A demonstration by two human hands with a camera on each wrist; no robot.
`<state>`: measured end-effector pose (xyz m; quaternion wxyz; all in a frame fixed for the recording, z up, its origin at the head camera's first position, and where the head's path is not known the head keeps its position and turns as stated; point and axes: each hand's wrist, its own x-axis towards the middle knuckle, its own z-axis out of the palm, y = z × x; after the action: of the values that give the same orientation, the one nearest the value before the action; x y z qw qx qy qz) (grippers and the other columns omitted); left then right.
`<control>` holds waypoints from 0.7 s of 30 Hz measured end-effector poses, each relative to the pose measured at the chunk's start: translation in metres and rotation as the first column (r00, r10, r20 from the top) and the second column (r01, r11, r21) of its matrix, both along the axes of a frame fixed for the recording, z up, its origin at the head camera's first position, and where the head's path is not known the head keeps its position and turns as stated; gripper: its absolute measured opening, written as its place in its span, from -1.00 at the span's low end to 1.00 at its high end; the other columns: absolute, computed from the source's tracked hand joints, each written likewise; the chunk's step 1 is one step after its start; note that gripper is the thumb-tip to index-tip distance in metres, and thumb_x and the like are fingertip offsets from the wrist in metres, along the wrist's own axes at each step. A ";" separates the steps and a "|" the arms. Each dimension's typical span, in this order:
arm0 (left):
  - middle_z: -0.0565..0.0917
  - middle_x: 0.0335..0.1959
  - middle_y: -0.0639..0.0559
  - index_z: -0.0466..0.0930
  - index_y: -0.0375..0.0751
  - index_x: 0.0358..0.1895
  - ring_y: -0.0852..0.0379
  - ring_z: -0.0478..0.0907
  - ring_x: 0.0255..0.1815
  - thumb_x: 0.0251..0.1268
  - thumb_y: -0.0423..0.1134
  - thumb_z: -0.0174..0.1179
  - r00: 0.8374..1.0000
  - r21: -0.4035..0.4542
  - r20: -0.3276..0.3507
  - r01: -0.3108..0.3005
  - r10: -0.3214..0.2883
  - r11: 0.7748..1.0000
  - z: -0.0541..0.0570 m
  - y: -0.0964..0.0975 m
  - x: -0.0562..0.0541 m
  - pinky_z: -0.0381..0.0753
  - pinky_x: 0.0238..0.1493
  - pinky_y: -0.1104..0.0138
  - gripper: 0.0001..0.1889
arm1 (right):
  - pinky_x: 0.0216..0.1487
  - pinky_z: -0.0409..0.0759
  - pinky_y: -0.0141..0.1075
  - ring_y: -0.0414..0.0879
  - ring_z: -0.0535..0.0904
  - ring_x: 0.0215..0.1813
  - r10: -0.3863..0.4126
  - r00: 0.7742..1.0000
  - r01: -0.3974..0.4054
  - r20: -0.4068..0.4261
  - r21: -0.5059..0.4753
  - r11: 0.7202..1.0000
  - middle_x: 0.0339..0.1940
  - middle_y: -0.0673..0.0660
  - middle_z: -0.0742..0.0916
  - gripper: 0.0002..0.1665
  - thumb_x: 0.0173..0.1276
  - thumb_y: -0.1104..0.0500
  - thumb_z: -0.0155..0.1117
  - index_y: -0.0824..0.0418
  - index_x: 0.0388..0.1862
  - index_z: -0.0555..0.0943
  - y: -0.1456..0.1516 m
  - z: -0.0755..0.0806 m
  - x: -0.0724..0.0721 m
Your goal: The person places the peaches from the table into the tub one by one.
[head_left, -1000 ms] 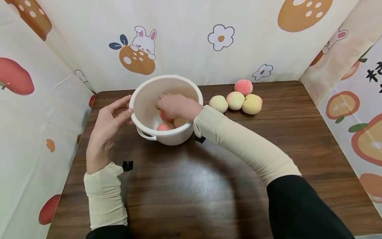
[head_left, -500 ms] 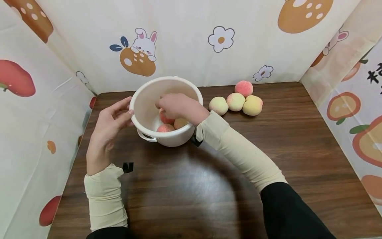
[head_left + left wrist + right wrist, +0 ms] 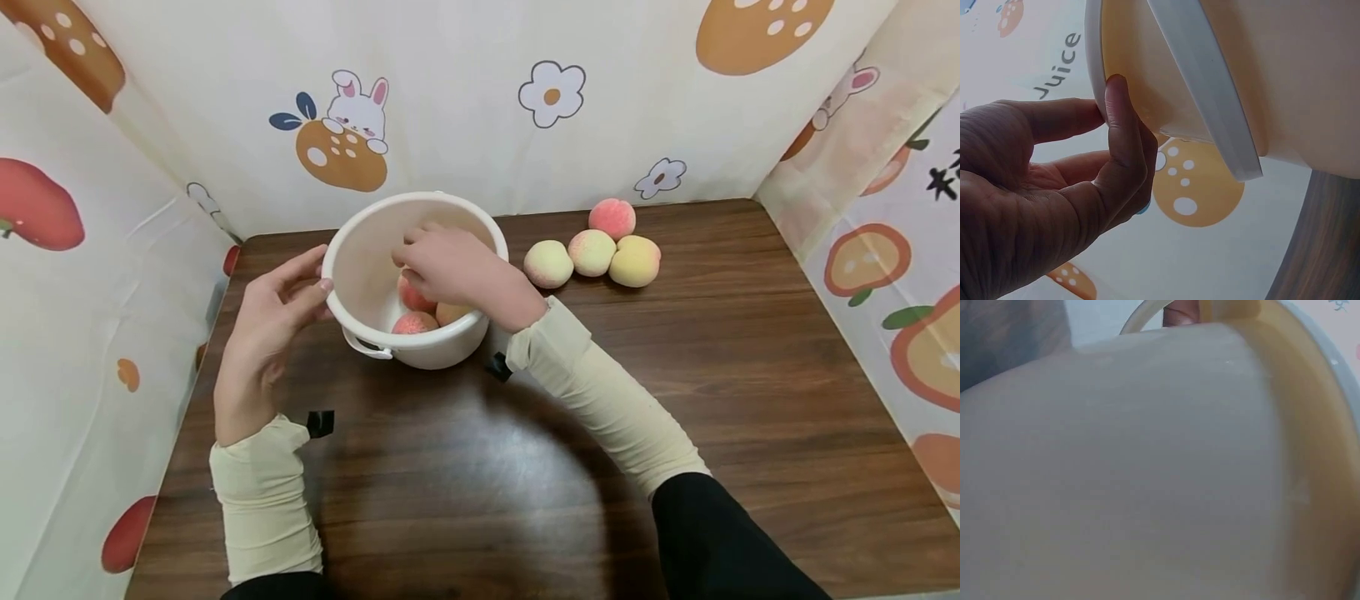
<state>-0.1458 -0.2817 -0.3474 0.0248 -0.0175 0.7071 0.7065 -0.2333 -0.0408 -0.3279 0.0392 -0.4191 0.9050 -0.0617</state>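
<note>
A white bucket (image 3: 375,329) stands upright on the table. My left hand (image 3: 262,333) pinches its left rim between thumb and fingers; the left wrist view shows the bucket's rim (image 3: 1093,56) between them. My right hand (image 3: 457,267) is inside the bucket, above several peaches, its fingers loosely bent and nothing seen in them. Below it lie a red peach (image 3: 415,295), a pinkish peach (image 3: 415,323) and an orange-toned peach (image 3: 452,313), partly covered by the hand or rim. In the right wrist view the bucket's outer wall (image 3: 1122,462) fills most of the frame and hides that hand.
To the bucket's right, several peaches sit in a cluster: a pale one (image 3: 548,264), a yellow one (image 3: 635,261), a pale pink-tinged one (image 3: 592,252) and a red one (image 3: 612,218). A printed curtain (image 3: 465,100) rises behind the dark wooden table (image 3: 712,367).
My right hand has lifted slightly off the red peach, its fingers loosening and its forearm drawing back towards me. The left hand keeps its place on the rim.
</note>
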 end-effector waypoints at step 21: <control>0.59 0.02 0.00 0.31 -0.38 0.55 0.33 0.72 -0.26 0.46 -0.41 0.27 1.000 0.009 0.000 -0.009 0.009 1.000 0.000 0.001 0.001 0.77 -0.26 0.50 -0.36 | 0.21 0.53 -0.04 0.21 0.51 0.14 -0.241 0.893 -0.117 -0.379 -0.715 0.690 0.14 0.29 0.67 -0.68 0.55 0.26 0.05 0.27 0.09 0.70 0.049 -0.024 0.017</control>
<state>-0.1447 -0.2807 -0.3472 0.0215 -0.0204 0.7037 0.7099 -0.2164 0.0085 -0.3523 -0.3382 -0.3710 0.8052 -0.3158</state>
